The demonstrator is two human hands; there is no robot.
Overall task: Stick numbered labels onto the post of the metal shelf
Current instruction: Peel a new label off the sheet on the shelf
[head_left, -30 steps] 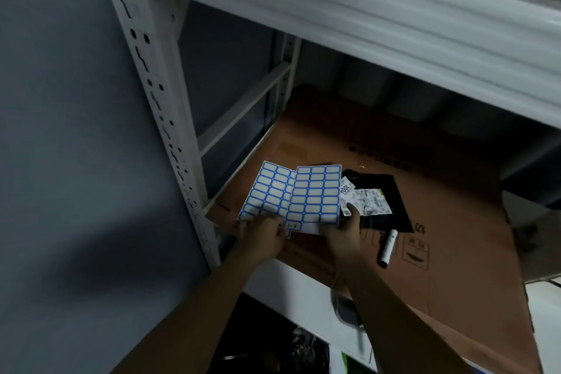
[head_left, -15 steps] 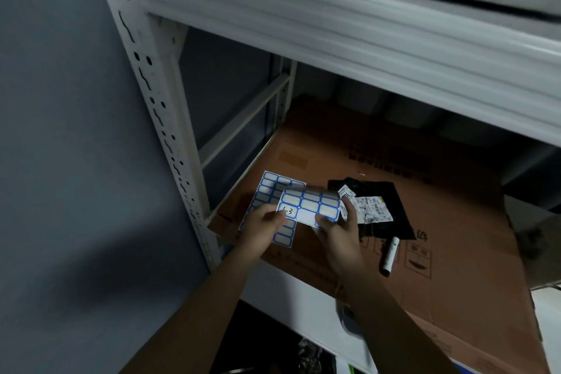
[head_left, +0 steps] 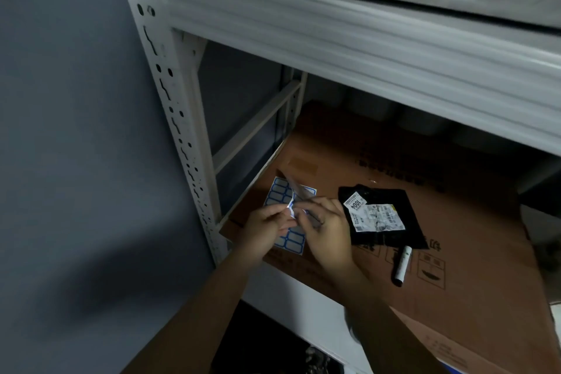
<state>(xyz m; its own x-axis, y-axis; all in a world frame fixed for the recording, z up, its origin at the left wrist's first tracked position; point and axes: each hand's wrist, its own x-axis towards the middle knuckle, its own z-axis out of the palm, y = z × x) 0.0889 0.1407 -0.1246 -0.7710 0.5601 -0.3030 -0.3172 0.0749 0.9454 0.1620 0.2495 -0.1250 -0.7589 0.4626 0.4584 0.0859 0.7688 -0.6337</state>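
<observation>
Both hands are working over the cardboard sheet lining the lower shelf: left hand is pinching the bright edge of a label strip w/ thumb and fingertips, right hand is pinching the same strip from the opposite side, fingers curled. A blue-bordered label sheet is lying flat on the cardboard under the hands, near the perforated white post at front-left. A black pouch w/ white tags and a marker are resting right of the hands.
</observation>
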